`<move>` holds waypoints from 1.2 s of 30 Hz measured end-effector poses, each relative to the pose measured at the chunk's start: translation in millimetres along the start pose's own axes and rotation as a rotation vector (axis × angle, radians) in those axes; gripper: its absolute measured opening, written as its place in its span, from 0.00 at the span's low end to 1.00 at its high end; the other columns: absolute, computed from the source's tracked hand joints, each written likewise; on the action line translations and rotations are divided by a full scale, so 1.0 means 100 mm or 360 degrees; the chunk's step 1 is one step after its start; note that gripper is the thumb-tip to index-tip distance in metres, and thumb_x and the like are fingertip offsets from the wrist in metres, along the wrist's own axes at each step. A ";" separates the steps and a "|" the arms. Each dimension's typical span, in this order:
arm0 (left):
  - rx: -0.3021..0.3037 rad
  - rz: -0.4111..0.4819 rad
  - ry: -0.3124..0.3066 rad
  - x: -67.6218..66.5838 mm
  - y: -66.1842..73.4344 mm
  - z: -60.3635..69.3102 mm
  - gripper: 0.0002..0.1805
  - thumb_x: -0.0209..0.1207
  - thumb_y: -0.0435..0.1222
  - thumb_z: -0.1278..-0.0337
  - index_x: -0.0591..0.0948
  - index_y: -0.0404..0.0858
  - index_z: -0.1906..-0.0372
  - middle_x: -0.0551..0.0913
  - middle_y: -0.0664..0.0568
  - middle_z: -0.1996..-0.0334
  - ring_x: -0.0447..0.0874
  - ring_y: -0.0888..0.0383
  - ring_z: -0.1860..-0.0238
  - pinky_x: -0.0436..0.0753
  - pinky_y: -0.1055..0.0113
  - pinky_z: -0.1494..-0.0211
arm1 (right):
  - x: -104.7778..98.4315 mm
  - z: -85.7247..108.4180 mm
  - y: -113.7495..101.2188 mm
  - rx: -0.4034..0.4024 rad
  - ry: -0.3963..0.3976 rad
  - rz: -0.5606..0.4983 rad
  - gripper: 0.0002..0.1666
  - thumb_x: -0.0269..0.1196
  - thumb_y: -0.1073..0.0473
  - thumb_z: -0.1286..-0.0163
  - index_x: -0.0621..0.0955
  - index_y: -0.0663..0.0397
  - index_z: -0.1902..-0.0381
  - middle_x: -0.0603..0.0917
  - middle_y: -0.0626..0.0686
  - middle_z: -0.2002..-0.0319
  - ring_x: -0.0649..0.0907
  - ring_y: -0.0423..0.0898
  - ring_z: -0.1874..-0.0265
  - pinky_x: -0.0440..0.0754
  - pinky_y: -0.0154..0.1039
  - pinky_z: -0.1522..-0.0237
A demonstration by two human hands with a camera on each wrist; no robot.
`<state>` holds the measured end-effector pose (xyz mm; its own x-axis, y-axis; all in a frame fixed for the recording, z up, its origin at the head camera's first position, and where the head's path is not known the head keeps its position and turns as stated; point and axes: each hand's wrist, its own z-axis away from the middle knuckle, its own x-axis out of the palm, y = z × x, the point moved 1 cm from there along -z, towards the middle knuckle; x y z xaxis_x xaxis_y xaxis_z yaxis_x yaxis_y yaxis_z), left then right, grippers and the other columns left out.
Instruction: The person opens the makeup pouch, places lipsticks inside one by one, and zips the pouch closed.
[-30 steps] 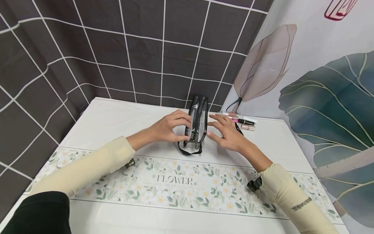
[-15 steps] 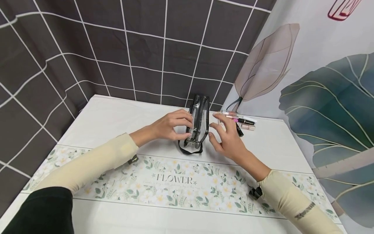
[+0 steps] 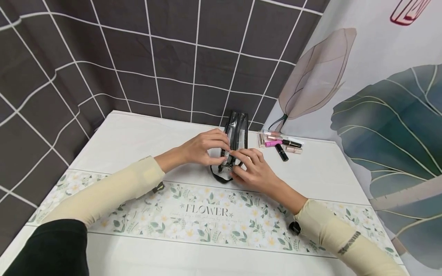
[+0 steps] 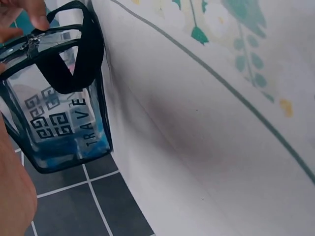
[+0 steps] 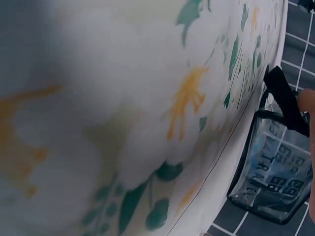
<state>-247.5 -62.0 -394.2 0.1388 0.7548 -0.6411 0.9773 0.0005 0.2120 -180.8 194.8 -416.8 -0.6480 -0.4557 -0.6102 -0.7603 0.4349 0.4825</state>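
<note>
A see-through travel pouch [image 3: 242, 134] with black trim stands on the table, its zipped top facing up. My left hand [image 3: 206, 146] grips its left side, thumb toward the near end. At the near end of the top, my right hand [image 3: 254, 169] pinches at the zipper; the fingertips partly cover that spot. In the left wrist view, a finger and thumb reach the zipper slider [image 4: 33, 43], above the black strap [image 4: 91, 54]. The pouch's printed end [image 5: 275, 172] also shows in the right wrist view, at the right edge.
Right of the pouch lie several small cosmetic tubes: a pink tube [image 3: 273, 143], a black tube [image 3: 281, 153], another black one and some clear ones. A flower-printed band [image 3: 207, 218] crosses the white table cover. A dark checked curtain [image 3: 172, 69] hangs behind.
My right hand has moved from beside the pouch's right side, left and nearer, onto the near end of its top. The tubes are now uncovered. My left hand stays almost where it was.
</note>
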 end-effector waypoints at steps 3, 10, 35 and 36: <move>0.0009 -0.0001 0.0000 0.00 0.00 0.00 0.12 0.78 0.27 0.47 0.92 0.35 0.56 0.93 0.46 0.55 0.90 0.46 0.45 0.90 0.53 0.30 | 0.02 0.00 -0.03 0.0010 -0.0044 0.0041 0.15 0.74 0.47 0.25 0.84 0.50 0.61 0.86 0.61 0.34 0.83 0.59 0.38 0.82 0.54 0.39; 0.0002 0.0013 0.0000 0.01 0.00 0.00 0.12 0.78 0.27 0.47 0.92 0.34 0.56 0.94 0.45 0.55 0.91 0.44 0.44 0.90 0.51 0.28 | 0.05 0.00 -0.06 0.0017 -0.0057 0.0110 0.16 0.81 0.49 0.34 0.86 0.49 0.63 0.86 0.59 0.34 0.83 0.57 0.38 0.82 0.52 0.39; -0.0039 0.0009 0.0005 -0.01 -0.02 0.01 0.11 0.80 0.30 0.46 0.94 0.37 0.57 0.95 0.48 0.56 0.91 0.45 0.44 0.89 0.51 0.27 | -0.03 0.06 -0.10 0.0292 0.0046 -0.0234 0.05 0.71 0.57 0.24 0.88 0.50 0.62 0.83 0.67 0.32 0.78 0.74 0.29 0.69 0.74 0.21; -0.0041 0.0006 0.0004 -0.01 -0.03 0.01 0.11 0.80 0.30 0.47 0.94 0.38 0.57 0.95 0.48 0.56 0.91 0.45 0.44 0.89 0.51 0.27 | -0.03 0.06 -0.10 0.0313 0.0052 -0.0262 0.04 0.71 0.58 0.25 0.88 0.51 0.62 0.82 0.69 0.30 0.77 0.76 0.27 0.65 0.76 0.17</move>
<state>-249.9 -63.7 -395.3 0.1418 0.7564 -0.6386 0.9723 0.0148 0.2334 -171.2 196.3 -423.6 -0.5197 -0.5564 -0.6483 -0.8343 0.4940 0.2447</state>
